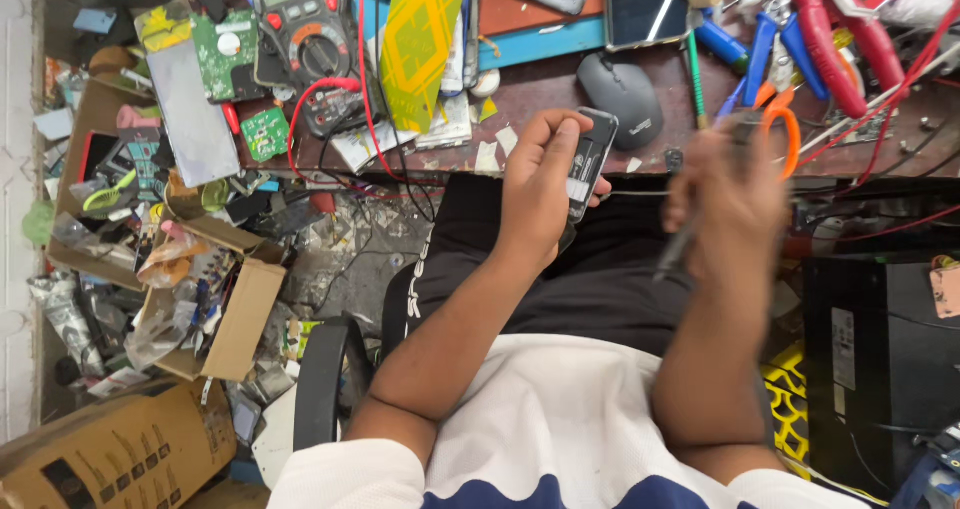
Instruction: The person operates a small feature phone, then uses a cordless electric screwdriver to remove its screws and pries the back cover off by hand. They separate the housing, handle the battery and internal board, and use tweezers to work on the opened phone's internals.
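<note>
My left hand [540, 174] grips a small opened phone [590, 159], its dark inner side turned toward me, just in front of the brown workbench [560, 79] edge. To the right, my right hand [728, 194] is motion-blurred and closed around a thin dark tool [675, 254] that points down and left. The tool's tip is apart from the phone. Both forearms rise from my lap, over black shorts and a white shirt.
On the bench lie a grey mouse [622, 94], a multimeter [300, 29] with red leads, a yellow sheet [418, 39], green circuit boards [225, 54], pliers and orange scissors [785, 119]. Cardboard boxes [225, 319] full of scrap parts crowd the floor at left. A black case [880, 359] stands right.
</note>
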A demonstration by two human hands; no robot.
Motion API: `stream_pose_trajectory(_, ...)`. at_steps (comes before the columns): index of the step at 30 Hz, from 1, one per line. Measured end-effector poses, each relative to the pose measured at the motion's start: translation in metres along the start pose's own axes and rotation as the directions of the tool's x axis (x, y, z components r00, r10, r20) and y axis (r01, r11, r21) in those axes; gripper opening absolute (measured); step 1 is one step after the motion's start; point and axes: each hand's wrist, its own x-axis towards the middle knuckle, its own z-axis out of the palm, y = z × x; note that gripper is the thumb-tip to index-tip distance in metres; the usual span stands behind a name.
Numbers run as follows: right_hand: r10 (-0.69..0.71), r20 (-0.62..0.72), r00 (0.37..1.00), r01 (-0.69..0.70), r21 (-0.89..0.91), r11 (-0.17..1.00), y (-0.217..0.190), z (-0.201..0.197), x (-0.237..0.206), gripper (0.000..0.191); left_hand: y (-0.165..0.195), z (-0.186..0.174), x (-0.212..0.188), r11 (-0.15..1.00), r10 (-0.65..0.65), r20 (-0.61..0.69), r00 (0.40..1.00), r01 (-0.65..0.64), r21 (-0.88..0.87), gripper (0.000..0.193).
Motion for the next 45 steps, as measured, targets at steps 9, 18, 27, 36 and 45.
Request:
stream_pose_trajectory(9, 0.074, -0.015, 0.997, -0.073, 0.018, 0.997, 0.032, 0.03, 0.014, 0.029, 0.007, 0.016, 0.034, 0.47, 0.609, 0.357, 0.708, -0.685, 0.557, 0.014)
stream_pose_trajectory(18, 0.036, -0.068, 0.997, -0.031, 0.074, 0.997, 0.027, 0.026, 0.013, 0.031, 0.064, 0.008, 0.134, -0.276, 0.7, 0.352, 0.622, -0.218, 0.936, 0.016)
stream_pose_trajectory(27, 0.056, -0.006, 0.998, -0.054, 0.217, 0.975, 0.027, 0.017, 0.008, 0.033, 0.037, 0.003, 0.058, 0.656, 0.138, 0.131, 0.982, -0.19, 0.73, 0.04)
stream_pose_trajectory(36, 0.254, 0.132, 0.958, -0.276, 0.186, 0.943, 0.005, 0.012, 0.003, 0.021, -0.015, 0.004, 0.018, 1.0, 0.0, 0.142, 0.99, 0.001, -0.008, 0.027)
stream_pose_trajectory(45, -0.629, 0.242, 0.739, 0.639, -0.548, 0.54, -0.022, -0.009, -0.038, 0.031, -0.001, 0.002, -0.006, 0.921, 0.262, 0.076, 0.962, -0.272, 0.28, 0.024)
